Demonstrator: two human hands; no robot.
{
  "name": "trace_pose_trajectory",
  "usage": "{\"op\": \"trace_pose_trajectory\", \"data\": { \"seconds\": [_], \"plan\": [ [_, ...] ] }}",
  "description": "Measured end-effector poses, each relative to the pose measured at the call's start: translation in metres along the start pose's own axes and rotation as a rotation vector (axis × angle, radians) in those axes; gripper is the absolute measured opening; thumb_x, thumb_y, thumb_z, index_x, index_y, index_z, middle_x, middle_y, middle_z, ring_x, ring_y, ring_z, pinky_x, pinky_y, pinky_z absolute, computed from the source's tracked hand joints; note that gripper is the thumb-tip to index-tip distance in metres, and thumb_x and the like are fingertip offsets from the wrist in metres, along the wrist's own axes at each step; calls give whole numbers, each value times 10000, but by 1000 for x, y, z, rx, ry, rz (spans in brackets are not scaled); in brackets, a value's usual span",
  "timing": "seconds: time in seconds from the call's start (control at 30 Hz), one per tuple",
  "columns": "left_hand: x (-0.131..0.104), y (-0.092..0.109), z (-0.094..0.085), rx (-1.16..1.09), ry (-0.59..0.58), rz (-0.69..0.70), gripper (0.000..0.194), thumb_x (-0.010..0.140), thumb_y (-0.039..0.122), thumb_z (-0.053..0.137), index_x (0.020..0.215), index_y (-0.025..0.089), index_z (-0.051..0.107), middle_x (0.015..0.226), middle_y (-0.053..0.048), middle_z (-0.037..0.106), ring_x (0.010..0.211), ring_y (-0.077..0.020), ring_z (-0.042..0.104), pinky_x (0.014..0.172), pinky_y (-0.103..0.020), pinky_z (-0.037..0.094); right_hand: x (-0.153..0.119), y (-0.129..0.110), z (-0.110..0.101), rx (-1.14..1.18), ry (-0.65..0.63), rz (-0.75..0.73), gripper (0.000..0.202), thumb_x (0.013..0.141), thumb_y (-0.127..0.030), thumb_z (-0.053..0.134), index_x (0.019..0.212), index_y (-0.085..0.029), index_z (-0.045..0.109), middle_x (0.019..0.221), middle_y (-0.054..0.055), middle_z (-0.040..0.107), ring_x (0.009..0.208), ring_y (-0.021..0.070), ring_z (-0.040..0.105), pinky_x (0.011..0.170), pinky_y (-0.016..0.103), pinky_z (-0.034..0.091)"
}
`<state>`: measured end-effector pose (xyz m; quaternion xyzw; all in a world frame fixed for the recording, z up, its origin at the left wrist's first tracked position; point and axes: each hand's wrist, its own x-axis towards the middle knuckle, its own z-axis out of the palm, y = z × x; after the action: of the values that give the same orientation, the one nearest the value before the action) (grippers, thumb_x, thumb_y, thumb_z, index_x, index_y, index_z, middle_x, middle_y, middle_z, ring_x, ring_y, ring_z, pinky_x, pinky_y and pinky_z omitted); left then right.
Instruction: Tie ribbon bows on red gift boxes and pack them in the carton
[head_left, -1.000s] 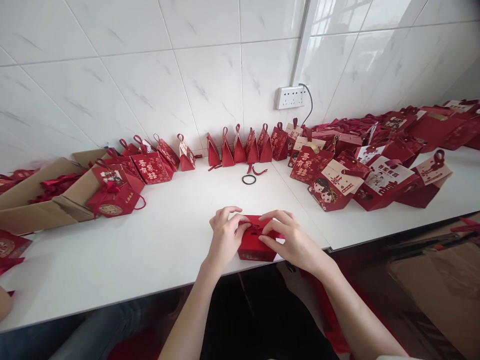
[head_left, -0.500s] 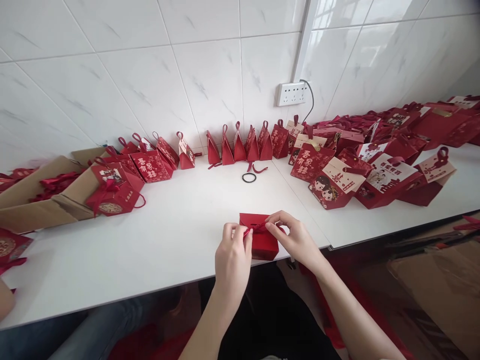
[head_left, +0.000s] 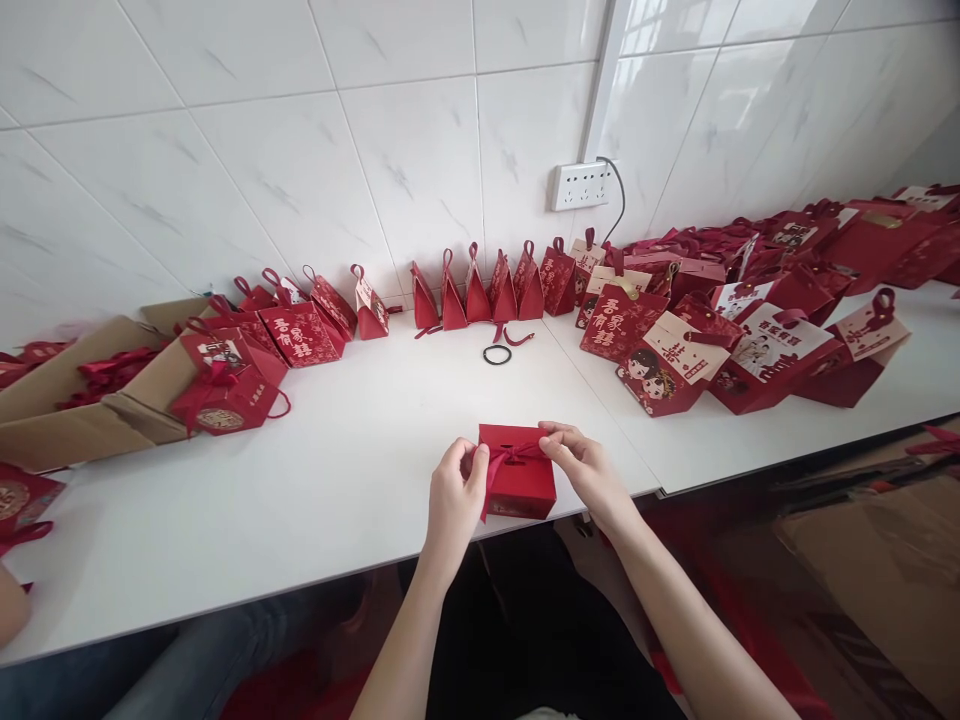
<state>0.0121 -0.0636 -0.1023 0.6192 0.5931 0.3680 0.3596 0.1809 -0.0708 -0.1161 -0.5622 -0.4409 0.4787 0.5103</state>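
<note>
In the head view, a small red gift box [head_left: 517,485] is sitting at the near edge of the white surface [head_left: 300,500], right in front of the person. The left hand [head_left: 455,500] is pinching one end of the red ribbon [head_left: 512,455] that is running across the box's top, fingers closed on it at the box's left side. The right hand [head_left: 589,468] is gripping the other end of that ribbon at the box's upper right corner, fingers pressed together.

A black hair tie [head_left: 496,354] is lying well beyond the box. A row of folded red bags [head_left: 487,295] is standing along the tiled wall, and more printed red bags [head_left: 675,365] (some tipped over) are crowding the right side. An open cardboard carton [head_left: 82,400] is lying at the left.
</note>
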Motion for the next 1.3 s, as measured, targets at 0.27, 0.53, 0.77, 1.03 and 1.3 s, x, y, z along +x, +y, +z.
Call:
{"op": "trace_pose_trajectory", "data": {
  "seconds": [0.27, 0.53, 0.77, 1.03, 1.3],
  "plan": [
    [-1, -5, 7, -35, 44, -22, 322, 877, 443, 410, 654, 214, 376, 569, 49, 402, 524, -110, 378, 504, -219, 315, 5, 5, -1, 80, -33, 57, 382, 710, -532, 627, 593, -179, 540, 1147, 132, 594, 1204, 291, 467, 1018, 401, 326],
    [-16, 2, -11, 21, -53, -70, 334, 777, 533, 545, 767, 233, 399, 664, 48, 489, 595, -124, 487, 558, -222, 392, -3, 2, -18, -178, -4, -35, 415, 794, -592, 501, 964, -213, 524, 1018, 86, 622, 921, 213, 598, 766, 347, 458],
    [-12, -1, -29, 172, -68, 26, 300, 838, 448, 476, 655, 211, 479, 599, 29, 530, 570, -129, 512, 611, -245, 403, -5, -2, -39, -91, -62, 11, 295, 768, -466, 590, 662, -195, 541, 607, -6, 558, 630, 141, 512, 660, 295, 411],
    [14, -18, -76, 46, 397, -45, 250, 800, 424, 516, 674, 215, 463, 539, 45, 493, 488, -112, 469, 477, -212, 364, -9, -21, -73, 515, 279, -82, 229, 666, -288, 640, 523, -201, 483, 520, -45, 389, 560, 114, 465, 658, 268, 449],
    [12, -22, -78, 247, 314, 134, 310, 757, 377, 539, 1018, 210, 532, 1139, -82, 571, 1113, -251, 512, 932, -395, 416, -13, -24, -93, -228, 411, -244, 242, 806, -405, 451, 741, -219, 593, 832, 56, 607, 870, 240, 556, 765, 366, 436]
  ]
}}
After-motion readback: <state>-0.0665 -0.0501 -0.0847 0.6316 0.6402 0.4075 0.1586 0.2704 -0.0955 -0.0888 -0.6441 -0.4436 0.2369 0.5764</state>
